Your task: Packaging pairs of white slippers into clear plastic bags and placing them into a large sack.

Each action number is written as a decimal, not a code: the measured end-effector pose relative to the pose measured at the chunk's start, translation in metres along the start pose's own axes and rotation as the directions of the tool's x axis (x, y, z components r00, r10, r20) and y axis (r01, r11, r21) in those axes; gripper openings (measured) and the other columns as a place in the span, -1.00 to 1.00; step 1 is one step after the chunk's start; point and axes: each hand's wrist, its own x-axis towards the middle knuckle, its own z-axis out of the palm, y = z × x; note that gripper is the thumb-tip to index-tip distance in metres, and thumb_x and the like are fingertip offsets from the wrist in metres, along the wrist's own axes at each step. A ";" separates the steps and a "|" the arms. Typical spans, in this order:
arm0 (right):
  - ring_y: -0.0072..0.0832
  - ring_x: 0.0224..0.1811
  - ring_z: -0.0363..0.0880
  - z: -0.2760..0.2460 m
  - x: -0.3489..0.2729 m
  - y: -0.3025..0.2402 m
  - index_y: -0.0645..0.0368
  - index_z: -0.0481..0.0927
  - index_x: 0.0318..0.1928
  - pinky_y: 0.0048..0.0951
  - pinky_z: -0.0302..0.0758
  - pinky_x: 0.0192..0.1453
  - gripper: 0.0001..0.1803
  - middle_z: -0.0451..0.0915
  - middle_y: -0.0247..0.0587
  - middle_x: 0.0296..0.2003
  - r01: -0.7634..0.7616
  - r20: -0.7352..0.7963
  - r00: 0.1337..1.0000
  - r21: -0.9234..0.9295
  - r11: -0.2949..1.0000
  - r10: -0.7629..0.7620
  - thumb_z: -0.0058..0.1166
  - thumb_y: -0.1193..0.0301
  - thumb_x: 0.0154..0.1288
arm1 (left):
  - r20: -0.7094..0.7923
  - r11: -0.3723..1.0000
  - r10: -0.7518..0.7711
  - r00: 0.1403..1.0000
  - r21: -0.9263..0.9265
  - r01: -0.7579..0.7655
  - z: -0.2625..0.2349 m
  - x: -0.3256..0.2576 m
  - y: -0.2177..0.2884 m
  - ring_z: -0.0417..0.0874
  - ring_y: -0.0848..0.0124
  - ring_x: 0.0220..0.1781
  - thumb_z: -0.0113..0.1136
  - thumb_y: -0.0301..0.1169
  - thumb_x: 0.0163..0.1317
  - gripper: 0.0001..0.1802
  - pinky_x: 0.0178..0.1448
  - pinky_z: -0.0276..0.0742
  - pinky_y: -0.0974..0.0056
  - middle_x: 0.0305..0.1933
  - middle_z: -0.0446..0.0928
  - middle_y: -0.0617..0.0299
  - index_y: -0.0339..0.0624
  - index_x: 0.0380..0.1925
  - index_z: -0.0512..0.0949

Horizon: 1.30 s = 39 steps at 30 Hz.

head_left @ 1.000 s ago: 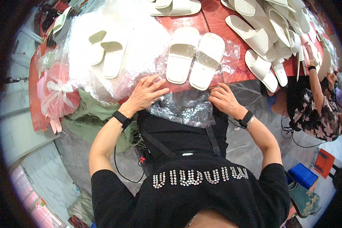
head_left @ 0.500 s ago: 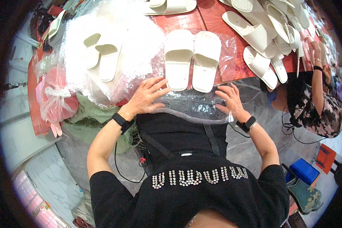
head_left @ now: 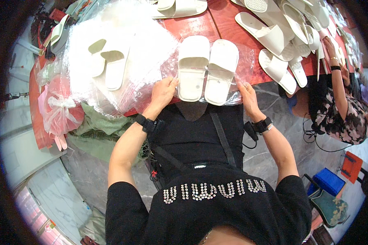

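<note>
A pair of white slide slippers, the left slipper (head_left: 192, 89) and the right slipper (head_left: 218, 87), lies side by side at the near edge of the red table, toes pointing away from me. Around them is a clear plastic bag (head_left: 233, 97). My left hand (head_left: 163, 93) is closed with fingertips pinching the bag's side by the left slipper's heel. On the other side, my right hand (head_left: 250, 98) pinches the bag beside the right slipper. Both hands stay off the slippers themselves.
A stack of clear plastic bags (head_left: 145, 53) at left bears two white slippers (head_left: 113, 67). More white slippers (head_left: 274, 38) are heaped at right, where another person's arm (head_left: 337, 81) reaches in. A pink bundle (head_left: 61, 102) hangs at the table's left edge (head_left: 37, 122).
My hands have gone from spread fingers to a pinch on the bag. The bag's loose near flap over my lap is gone from there, and the slippers have shifted slightly toward me.
</note>
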 end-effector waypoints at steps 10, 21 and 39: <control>-0.22 -0.36 0.51 0.012 -0.009 -0.002 0.23 0.40 -0.33 -0.29 0.45 -0.32 -0.85 0.44 -0.12 -0.34 0.339 0.003 0.824 -0.804 0.488 -0.567 0.03 0.46 0.07 | -0.449 0.821 0.555 0.701 0.432 -0.373 0.015 0.001 0.010 0.55 0.12 -0.36 0.08 -0.37 0.08 -0.69 -0.32 0.52 0.13 -0.22 0.43 0.15 0.02 -0.11 0.40; -0.06 -0.02 0.34 0.036 -0.022 -0.019 0.30 0.31 -0.06 -0.16 0.40 -0.06 -0.54 0.30 0.06 -0.12 0.279 0.097 0.945 -0.739 0.613 -0.314 -0.08 0.17 0.21 | -0.222 0.919 0.206 0.953 0.378 -0.111 0.046 -0.014 0.058 0.37 -0.09 -0.01 0.15 0.05 0.00 -0.20 0.01 0.29 -0.08 0.15 0.19 -0.15 -0.24 0.14 0.22; -0.37 0.14 0.30 0.075 -0.064 -0.091 0.14 0.10 0.19 -0.32 0.26 0.22 -0.40 0.29 -0.18 0.09 0.205 0.146 0.930 0.556 0.806 -0.338 0.00 0.50 0.14 | 0.016 -0.343 0.162 0.987 -0.937 0.071 0.028 -0.059 0.079 0.43 0.34 0.11 0.23 -0.55 0.03 -0.37 0.16 0.43 0.21 0.08 0.40 0.20 -0.15 0.13 0.22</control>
